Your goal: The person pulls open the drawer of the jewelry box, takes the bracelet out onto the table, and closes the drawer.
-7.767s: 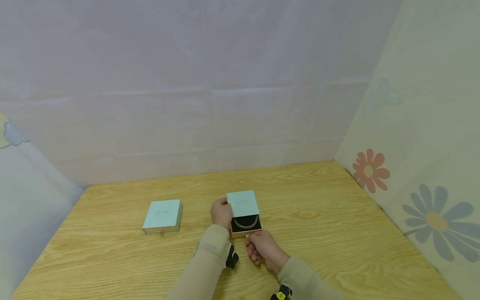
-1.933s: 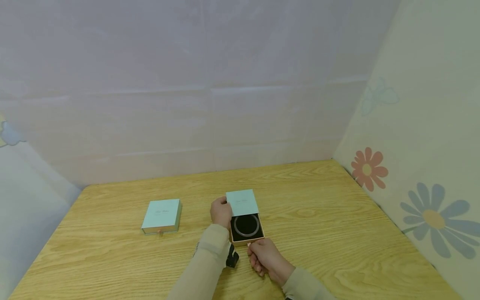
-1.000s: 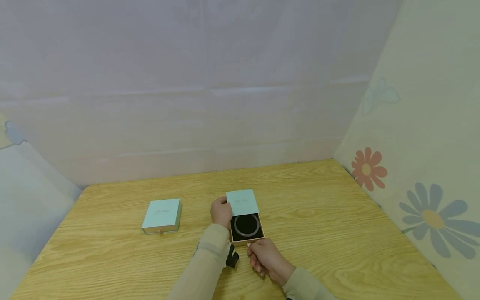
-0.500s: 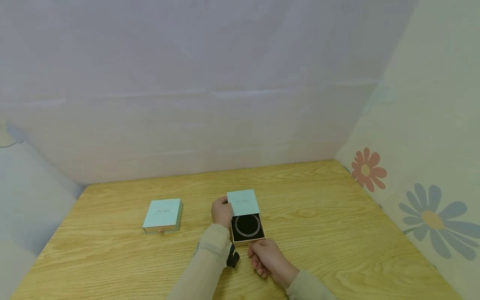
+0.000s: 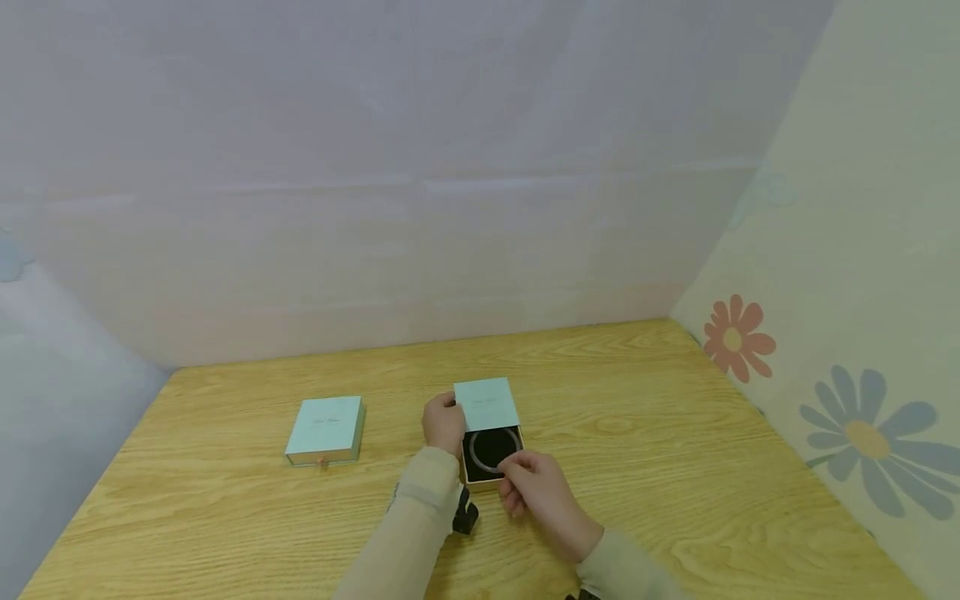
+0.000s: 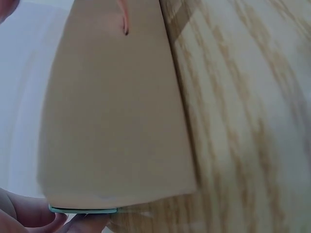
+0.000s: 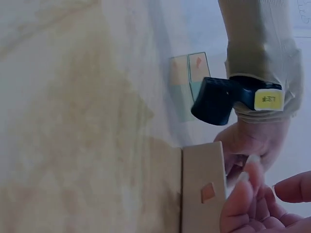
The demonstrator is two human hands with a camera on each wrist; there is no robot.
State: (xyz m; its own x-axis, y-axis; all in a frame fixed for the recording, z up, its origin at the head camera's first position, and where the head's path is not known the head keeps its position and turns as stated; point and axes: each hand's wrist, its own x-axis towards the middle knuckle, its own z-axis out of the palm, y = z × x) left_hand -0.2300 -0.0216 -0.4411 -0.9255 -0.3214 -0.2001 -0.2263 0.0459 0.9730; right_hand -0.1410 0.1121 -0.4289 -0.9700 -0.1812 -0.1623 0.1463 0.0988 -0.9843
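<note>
A light blue slide-out gift box [image 5: 486, 403] lies on the table with its drawer [image 5: 482, 485] pulled partway toward me. On the drawer's black lining rests a grey ring-shaped bangle [image 5: 473, 451]. My left hand [image 5: 444, 427] grips the box's sleeve along its left side. Over the front right corner of the drawer, my right hand [image 5: 543, 500] has its fingertips by the bangle's near edge, and they hide part of it. In the right wrist view, thumb and fingers are apart beside the drawer's front wall [image 7: 198, 213], and the ribbon tab [image 7: 207, 193] is free.
A second light blue box [image 5: 326, 427], closed, sits to the left on the wooden table [image 5: 637, 467]. Plain sheeting [image 5: 337, 267] stands behind the table, and a flower-printed sheet [image 5: 847, 292] borders the right side.
The drawer slid farther out in the earlier frames, then stopped. Since half a second ago my right hand has released the tab and moved up over the drawer's edge. The left hand stays put.
</note>
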